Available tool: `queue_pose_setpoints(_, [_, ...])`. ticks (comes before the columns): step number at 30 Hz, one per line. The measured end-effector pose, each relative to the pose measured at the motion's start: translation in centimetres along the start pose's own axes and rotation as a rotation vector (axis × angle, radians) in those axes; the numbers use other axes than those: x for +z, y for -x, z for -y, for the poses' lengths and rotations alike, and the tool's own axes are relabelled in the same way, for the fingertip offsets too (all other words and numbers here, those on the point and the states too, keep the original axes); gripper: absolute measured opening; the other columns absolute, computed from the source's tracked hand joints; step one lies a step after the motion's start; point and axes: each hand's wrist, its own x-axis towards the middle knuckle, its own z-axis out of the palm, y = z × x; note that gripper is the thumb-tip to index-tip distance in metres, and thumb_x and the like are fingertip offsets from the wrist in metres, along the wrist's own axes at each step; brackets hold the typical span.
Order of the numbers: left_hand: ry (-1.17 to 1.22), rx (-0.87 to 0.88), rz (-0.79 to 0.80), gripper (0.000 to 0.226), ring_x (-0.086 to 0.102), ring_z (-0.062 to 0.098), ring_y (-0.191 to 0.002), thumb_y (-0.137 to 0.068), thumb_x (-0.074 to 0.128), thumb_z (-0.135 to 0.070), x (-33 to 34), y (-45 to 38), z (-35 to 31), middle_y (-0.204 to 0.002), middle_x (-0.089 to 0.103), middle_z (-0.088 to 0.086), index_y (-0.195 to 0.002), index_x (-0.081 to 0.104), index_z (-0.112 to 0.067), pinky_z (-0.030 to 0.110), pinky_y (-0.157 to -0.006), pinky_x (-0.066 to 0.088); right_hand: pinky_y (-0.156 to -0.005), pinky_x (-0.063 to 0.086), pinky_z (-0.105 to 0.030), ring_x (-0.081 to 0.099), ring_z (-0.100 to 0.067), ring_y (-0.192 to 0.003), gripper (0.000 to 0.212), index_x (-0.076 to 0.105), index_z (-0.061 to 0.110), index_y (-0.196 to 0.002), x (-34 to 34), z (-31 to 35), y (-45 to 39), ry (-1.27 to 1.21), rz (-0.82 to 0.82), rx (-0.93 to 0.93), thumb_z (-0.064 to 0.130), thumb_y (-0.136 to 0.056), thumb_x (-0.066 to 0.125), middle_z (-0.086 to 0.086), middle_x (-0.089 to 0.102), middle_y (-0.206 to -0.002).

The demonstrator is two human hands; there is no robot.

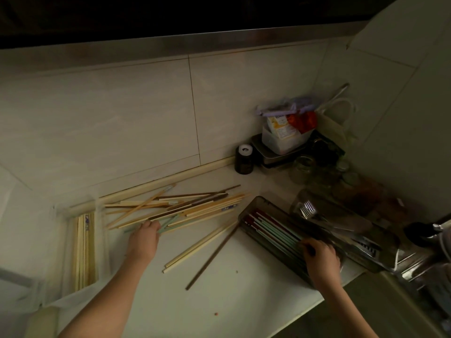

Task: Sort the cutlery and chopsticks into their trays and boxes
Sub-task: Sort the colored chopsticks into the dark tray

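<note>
A pale kitchen counter (244, 301) fills the dim frame, backed by a tiled wall (122, 106). Across its centre, a loose pile of wooden and pastel chopsticks (185, 207) fans toward 9 o'clock. At 8 o'clock, a clear box (84, 250) holds pale chopsticks laid lengthwise. At 4 o'clock, a dark tray (266, 222) carries red and mint chopsticks side by side; just beyond it, a second tray (380, 252) holds forks and other metal cutlery. Jars and containers (288, 137) crowd the corner at 2 o'clock. Two pale chopsticks and one dark one (207, 247) lie apart near the centre. The left hand (144, 240) reaches into the pile, fingertips on a mint chopstick (168, 224); whether it is gripped is unclear. The right hand (322, 254) rests in the dark tray, fingers curled over the chopstick ends.
</note>
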Motion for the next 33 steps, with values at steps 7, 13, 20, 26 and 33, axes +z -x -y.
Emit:
queue_pose_setpoints(7, [0.0, 0.006, -0.061, 0.017, 0.054, 0.03, -0.103, -0.094, 0.046, -0.01, 0.1, 0.3, 0.4, -0.11, 0.06, 0.011, -0.106, 0.057, -0.008, 0.038, -0.085, 0.042, -0.088, 0.04, -0.043, 0.051, -0.028, -0.109, 0.02, 0.068, 0.023, -0.104, 0.2, -0.1, 0.0, 0.0, -0.012, -0.001, 0.013, -0.092, 0.056, -0.003, 0.065, -0.111])
queue_pose_setpoints(13, [0.012, 0.106, -0.145, 0.039, 0.061, 0.038, -0.091, -0.082, 0.054, 0.007, -1.0, 0.9, -0.8, -0.109, 0.06, 0.016, -0.118, 0.058, -0.008, 0.044, -0.074, 0.05, -0.088, 0.042, -0.044, 0.052, -0.028, -0.108, 0.02, 0.067, 0.022, -0.106, 0.1, 0.1, 0.0, 0.005, -0.018, -0.02, 0.013, -0.091, 0.056, -0.004, 0.065, -0.111])
queue_pose_setpoints(20, [0.123, 0.439, -0.061, 0.036, 0.064, 0.03, -0.077, -0.086, 0.061, -0.014, -3.1, 0.6, -9.6, -0.11, 0.059, 0.008, -0.122, 0.058, -0.022, 0.034, -0.061, 0.052, -0.083, 0.049, -0.022, 0.057, -0.006, -0.1, 0.029, 0.06, 0.026, -0.119, 0.0, 5.2, 0.6, -0.313, -0.063, -0.214, 0.016, -0.092, 0.056, 0.006, 0.061, -0.114])
queue_pose_setpoints(26, [-0.105, 0.859, -0.107, 0.047, 0.066, 0.029, -0.086, -0.089, 0.058, -0.018, -3.5, 1.6, -16.8, -0.116, 0.062, 0.009, -0.135, 0.048, -0.021, 0.034, -0.059, 0.05, -0.083, 0.048, -0.015, 0.056, 0.006, -0.099, 0.029, 0.059, 0.034, -0.115, -0.9, 8.7, 0.1, -0.472, 0.111, -0.309, 0.018, -0.091, 0.06, 0.018, 0.059, -0.111])
queue_pose_setpoints(33, [-0.028, 0.966, -0.133, 0.02, 0.064, 0.028, -0.078, -0.09, 0.056, -0.016, -3.3, 1.7, -18.7, -0.099, 0.063, 0.009, -0.11, 0.058, -0.012, 0.032, -0.05, 0.041, -0.062, 0.044, -0.017, 0.062, -0.006, -0.073, 0.018, 0.066, 0.025, -0.092, -2.4, 4.6, -0.1, -0.561, -0.06, -0.115, 0.009, -0.091, 0.058, 0.009, 0.066, -0.08])
